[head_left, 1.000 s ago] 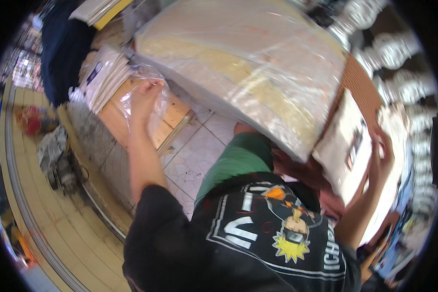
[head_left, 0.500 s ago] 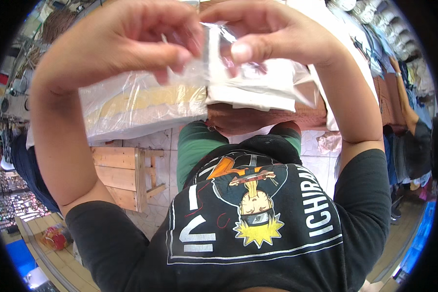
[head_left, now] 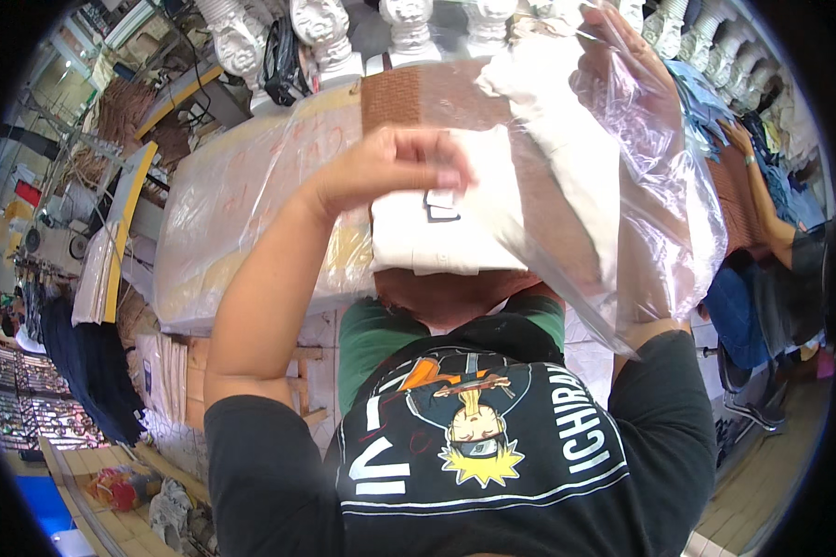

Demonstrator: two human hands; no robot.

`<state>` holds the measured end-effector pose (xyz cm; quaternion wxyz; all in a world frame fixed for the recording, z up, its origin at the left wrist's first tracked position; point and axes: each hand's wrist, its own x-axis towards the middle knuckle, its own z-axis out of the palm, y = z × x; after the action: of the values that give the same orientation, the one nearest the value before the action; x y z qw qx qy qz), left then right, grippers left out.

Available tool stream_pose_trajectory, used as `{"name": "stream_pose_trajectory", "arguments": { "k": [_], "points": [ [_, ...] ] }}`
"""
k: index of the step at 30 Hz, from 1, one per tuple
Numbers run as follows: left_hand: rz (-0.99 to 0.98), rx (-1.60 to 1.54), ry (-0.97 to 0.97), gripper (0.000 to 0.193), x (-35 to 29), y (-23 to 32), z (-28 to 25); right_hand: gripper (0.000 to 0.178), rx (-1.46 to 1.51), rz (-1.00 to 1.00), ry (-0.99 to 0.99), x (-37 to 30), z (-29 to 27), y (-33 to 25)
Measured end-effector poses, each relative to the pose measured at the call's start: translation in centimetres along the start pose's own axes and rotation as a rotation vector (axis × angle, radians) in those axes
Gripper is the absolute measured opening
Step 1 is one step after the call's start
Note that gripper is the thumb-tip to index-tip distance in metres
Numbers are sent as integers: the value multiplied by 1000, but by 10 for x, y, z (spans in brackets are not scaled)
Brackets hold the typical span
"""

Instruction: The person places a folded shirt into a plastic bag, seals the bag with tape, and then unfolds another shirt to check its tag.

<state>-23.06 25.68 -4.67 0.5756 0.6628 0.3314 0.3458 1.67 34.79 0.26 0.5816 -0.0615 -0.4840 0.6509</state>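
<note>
My left hand (head_left: 399,172) is above a folded white garment (head_left: 413,243), its thumb and fingers pinched together. From its blurred fingertips the edge of a clear plastic bag (head_left: 669,204) seems to run down to the right. My right hand (head_left: 633,46) reaches far out at the upper right, fingers stretched, and shows through the bag's film. The bag hangs loose over my right forearm. A small dark-edged white label (head_left: 443,206) lies on the folded garment, just under my left fingers. Right of that garment, a loose white cloth (head_left: 567,139) is spread lengthwise.
A large plastic-wrapped bundle (head_left: 260,176) stands at left of the garment. Brown cloth (head_left: 390,97) covers the surface beneath. White balusters (head_left: 320,42) line the far side. At right, a co-worker's arm (head_left: 762,186) reaches toward blue garments (head_left: 706,93). A wooden crate (head_left: 197,371) stands lower left.
My hands, close together on the bag before, have moved apart. The right has gone farther out and right with the bag now spread along its arm; the left is lower, above the garment.
</note>
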Motion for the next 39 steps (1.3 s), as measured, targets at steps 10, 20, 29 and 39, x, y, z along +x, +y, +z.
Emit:
{"name": "stream_pose_trajectory", "arguments": {
  "k": [10, 20, 29, 39],
  "points": [
    [-446, 657, 322, 14, -100, 53, -147, 27, -725, 395, -321, -4, -5, 85],
    [-357, 677, 924, 59, -30, -60, -17, 35, -560, 527, -195, -19, 40, 202],
    [-434, 622, 953, 42, -49, -93, -38, 64, -522, 623, -318, -33, 47, 207],
    [-372, 80, 904, 32, -93, -45, -70, 19, -1085, -34, -834, -31, 82, 212]
  ]
}}
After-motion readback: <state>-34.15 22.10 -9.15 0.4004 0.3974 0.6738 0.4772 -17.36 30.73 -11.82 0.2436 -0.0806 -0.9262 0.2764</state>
